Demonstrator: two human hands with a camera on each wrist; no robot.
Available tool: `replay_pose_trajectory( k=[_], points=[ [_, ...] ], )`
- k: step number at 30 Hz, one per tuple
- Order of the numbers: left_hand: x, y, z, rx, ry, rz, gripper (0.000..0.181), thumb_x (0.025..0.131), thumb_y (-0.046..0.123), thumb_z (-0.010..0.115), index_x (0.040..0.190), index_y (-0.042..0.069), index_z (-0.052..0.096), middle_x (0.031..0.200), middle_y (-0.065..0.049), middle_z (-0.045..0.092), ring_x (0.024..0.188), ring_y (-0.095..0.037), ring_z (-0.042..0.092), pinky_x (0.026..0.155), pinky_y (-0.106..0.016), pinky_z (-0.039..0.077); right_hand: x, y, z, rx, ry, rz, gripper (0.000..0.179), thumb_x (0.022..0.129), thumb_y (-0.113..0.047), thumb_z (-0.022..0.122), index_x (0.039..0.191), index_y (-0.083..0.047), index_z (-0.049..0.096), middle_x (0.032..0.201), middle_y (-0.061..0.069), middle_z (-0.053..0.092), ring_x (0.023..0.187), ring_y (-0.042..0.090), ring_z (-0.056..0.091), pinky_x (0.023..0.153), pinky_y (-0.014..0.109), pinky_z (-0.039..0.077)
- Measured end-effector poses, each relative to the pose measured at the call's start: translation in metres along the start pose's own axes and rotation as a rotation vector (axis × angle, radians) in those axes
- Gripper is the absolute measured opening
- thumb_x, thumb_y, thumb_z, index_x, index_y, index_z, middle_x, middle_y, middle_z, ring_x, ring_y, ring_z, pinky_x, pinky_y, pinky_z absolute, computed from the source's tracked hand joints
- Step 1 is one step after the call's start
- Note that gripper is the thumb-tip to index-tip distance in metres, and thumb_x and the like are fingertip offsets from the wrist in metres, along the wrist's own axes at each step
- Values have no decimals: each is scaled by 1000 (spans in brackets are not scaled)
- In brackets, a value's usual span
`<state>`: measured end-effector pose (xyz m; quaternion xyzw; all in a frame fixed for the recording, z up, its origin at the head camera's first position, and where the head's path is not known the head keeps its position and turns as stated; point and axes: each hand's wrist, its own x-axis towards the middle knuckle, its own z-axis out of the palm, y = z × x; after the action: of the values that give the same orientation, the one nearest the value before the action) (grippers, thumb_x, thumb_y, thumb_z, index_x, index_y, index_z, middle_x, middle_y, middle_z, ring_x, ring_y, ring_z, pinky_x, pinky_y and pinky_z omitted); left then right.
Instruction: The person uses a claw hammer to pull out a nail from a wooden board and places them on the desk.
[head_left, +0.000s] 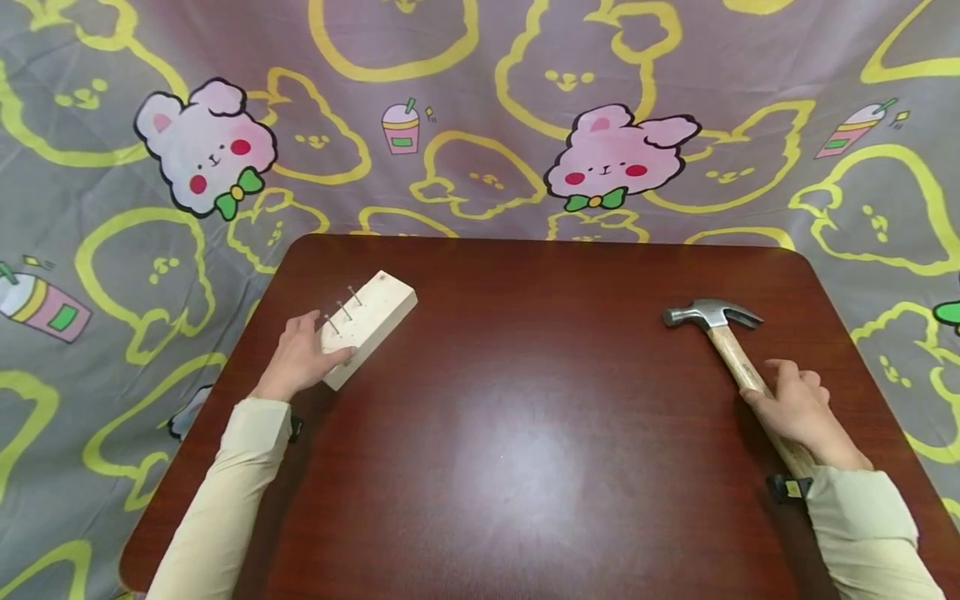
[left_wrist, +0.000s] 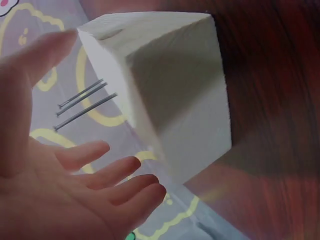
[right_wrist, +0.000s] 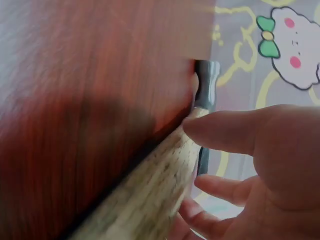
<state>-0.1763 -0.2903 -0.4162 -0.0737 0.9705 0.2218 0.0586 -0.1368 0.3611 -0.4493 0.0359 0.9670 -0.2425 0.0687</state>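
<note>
A pale wooden block (head_left: pixel 378 321) lies at a slant on the left side of the table, with three thin nails (left_wrist: pixel 85 112) standing up from its top face. My left hand (head_left: pixel 298 357) is at the block's near end, thumb on one side and relaxed fingers on the other; in the left wrist view the fingers (left_wrist: pixel 120 172) are spread apart from the wood. On the right lies a claw hammer (head_left: pixel 737 354), its steel head pointing away from me. Over its wooden handle (right_wrist: pixel 150 187) hovers my right hand (head_left: pixel 798 408), the thumb beside the handle and the fingers loosely bent, not wrapped round it.
The dark reddish-brown table (head_left: pixel 510 375) has rounded far corners and a wide stretch between block and hammer. Behind and beside it hangs a grey cloth (head_left: pixel 480 108) printed with cartoon rabbits and yellow outlines. Small black wrist devices (head_left: pixel 789 488) sit at both sleeve cuffs.
</note>
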Motion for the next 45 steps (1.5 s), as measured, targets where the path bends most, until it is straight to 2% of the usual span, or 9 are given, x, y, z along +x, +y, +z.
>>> replay_pose_trajectory(
  k=[5, 10, 13, 16, 18, 21, 26, 39, 45],
  points=[
    [8, 0, 5, 28, -50, 3, 98, 81, 37, 73, 146, -11, 18, 140, -36, 31, 122, -47, 36, 103, -62, 36, 8, 4, -1, 11, -79, -11, 66, 94, -29, 56, 129, 22, 32, 110, 45, 49, 95, 51, 51, 71, 45, 44],
    [15, 0, 6, 78, -51, 42, 92, 79, 36, 75, 141, -12, 28, 127, -33, 44, 108, -42, 46, 92, -58, 43, 13, 6, -1, 28, -118, -3, 63, 93, -27, 58, 126, 22, 35, 103, 40, 52, 86, 42, 54, 64, 30, 40],
    [19, 1, 6, 111, -51, 46, 87, 80, 35, 75, 139, -12, 33, 123, -31, 48, 103, -40, 48, 89, -56, 45, 13, 7, 1, 38, -123, -3, 64, 93, -26, 57, 127, 21, 33, 105, 41, 50, 88, 44, 53, 66, 34, 41],
    [21, 1, 5, 139, -63, 44, 88, 81, 36, 74, 141, -12, 33, 126, -32, 48, 104, -41, 48, 90, -59, 44, 12, 7, 3, 24, -113, -5, 64, 95, -27, 55, 129, 21, 30, 109, 44, 46, 91, 52, 51, 70, 45, 42],
    [22, 1, 4, 143, -77, 24, 90, 81, 38, 73, 144, -10, 30, 131, -33, 45, 109, -43, 47, 93, -66, 40, 11, 8, 7, 11, -109, 0, 64, 96, -27, 53, 131, 20, 28, 110, 46, 42, 92, 57, 45, 74, 52, 39],
    [22, 4, 3, 158, -96, 27, 91, 83, 38, 71, 145, -11, 27, 138, -34, 41, 114, -45, 45, 97, -67, 37, 11, 6, 12, 6, -104, 0, 64, 97, -25, 49, 132, 22, 23, 111, 49, 35, 92, 60, 36, 76, 57, 32],
    [20, 8, 0, 179, -112, 34, 88, 84, 35, 71, 144, -13, 29, 141, -36, 40, 112, -45, 48, 96, -56, 44, 11, 2, 17, 27, -101, -9, 63, 98, -22, 46, 133, 23, 20, 113, 50, 30, 92, 56, 28, 77, 57, 26],
    [25, 12, -1, 204, -122, 5, 88, 82, 37, 74, 144, -10, 33, 142, -35, 40, 113, -47, 48, 97, -58, 44, 5, -1, 14, 57, -65, 17, 62, 97, -20, 48, 133, 22, 21, 110, 47, 32, 90, 53, 28, 73, 51, 25],
    [25, 18, 5, 123, -123, -7, 88, 80, 34, 76, 146, -6, 33, 140, -33, 45, 112, -44, 50, 94, -56, 46, 6, 3, 15, 44, -52, 2, 59, 97, -19, 49, 132, 22, 24, 108, 46, 33, 89, 53, 28, 73, 51, 25]
  ],
)
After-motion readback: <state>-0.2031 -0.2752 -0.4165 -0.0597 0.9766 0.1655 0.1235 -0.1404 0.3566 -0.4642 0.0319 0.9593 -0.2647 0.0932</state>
